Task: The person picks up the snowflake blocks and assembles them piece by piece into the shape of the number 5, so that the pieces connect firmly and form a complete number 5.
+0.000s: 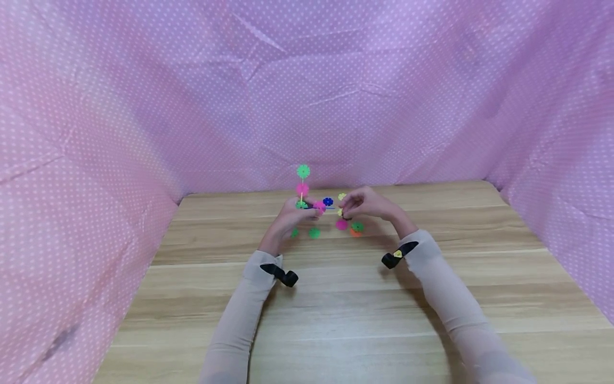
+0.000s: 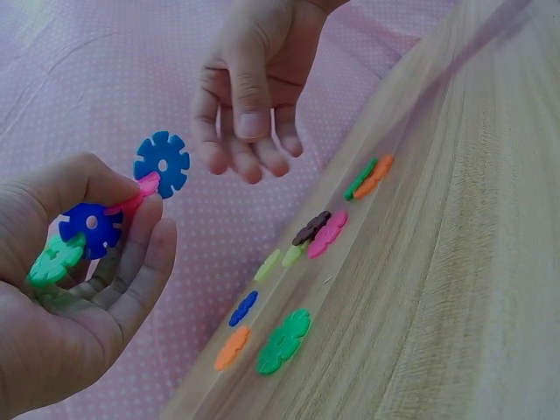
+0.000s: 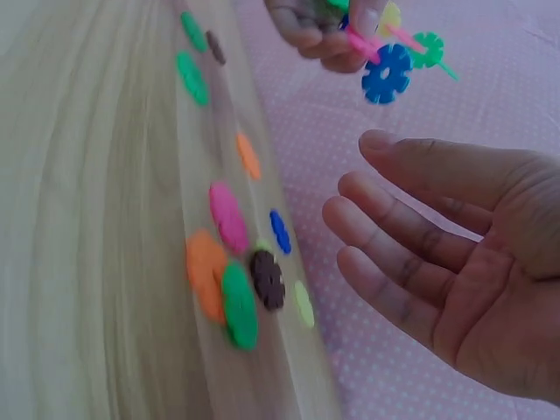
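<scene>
My left hand [image 1: 290, 216] pinches a joined build of notched plastic flower discs between thumb and fingers. In the left wrist view a blue disc [image 2: 163, 164] sticks out past the fingertips, slotted to a pink disc [image 2: 140, 191]. Further back in that hand are a dark blue disc [image 2: 92, 229] and a light green disc [image 2: 58, 259]. Upward from the hand rises a branch topped by a green disc [image 1: 303, 171]. My right hand [image 1: 369, 204] hovers over loose discs, fingers loosely bent and holding nothing; its palm [image 3: 490, 297] shows bare in the right wrist view.
Loose discs lie on the wooden table [image 1: 326, 320]: a pink one [image 3: 228, 217], a brown one [image 3: 268, 280], a green one [image 3: 239, 304] overlapping an orange one [image 3: 206, 273], and several others. A pink dotted cloth [image 1: 307, 106] hangs behind the table and along both sides.
</scene>
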A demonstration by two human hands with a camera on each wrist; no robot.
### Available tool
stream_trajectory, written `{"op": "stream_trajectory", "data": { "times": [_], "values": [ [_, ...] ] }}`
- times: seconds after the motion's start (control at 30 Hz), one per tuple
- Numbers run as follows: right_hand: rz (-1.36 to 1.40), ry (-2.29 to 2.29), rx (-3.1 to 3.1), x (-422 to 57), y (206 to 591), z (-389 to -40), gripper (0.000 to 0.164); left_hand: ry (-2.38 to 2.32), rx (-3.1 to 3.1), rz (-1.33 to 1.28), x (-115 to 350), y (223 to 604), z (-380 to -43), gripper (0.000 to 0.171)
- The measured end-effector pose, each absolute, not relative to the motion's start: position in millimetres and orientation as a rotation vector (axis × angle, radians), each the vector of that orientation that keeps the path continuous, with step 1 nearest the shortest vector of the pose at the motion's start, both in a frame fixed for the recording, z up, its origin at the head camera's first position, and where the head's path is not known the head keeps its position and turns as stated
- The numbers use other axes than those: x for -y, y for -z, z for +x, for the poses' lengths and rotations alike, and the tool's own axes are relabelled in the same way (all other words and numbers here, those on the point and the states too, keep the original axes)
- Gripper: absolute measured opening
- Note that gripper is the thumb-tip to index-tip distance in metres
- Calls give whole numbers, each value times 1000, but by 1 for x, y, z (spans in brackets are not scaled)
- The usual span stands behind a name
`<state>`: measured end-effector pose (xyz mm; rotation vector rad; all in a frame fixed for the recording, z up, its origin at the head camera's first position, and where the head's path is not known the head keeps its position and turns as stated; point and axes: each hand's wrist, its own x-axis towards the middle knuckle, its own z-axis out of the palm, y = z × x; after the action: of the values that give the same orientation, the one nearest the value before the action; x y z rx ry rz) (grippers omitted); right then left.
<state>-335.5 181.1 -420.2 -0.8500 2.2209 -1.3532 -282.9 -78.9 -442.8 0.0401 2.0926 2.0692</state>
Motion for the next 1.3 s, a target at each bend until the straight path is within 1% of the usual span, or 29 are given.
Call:
{"op": "stream_trajectory", "data": {
  "times": [0.2, 0.47, 0.67, 0.9, 1.3],
  "values": [
    [-909, 1221, -2265, -194, 422, -340, 28, -2074, -2097, 44, 78, 442, -281, 23],
    [-921, 1031, -2316, -205, 428, -342, 22, -2090, -2081, 32, 78, 441, -280, 23],
    [-940, 1002, -2282, -207, 435, -345, 22, -2100, -2069, 45, 78, 441, -279, 22],
    [-907, 983, -2304, -206, 439, -345, 28, -2094, -2067, 42, 78, 441, -279, 23],
    [-874, 1000, -2300, -202, 442, -344, 28, -2072, -2104, 40, 78, 441, -277, 24]
  ]
}}
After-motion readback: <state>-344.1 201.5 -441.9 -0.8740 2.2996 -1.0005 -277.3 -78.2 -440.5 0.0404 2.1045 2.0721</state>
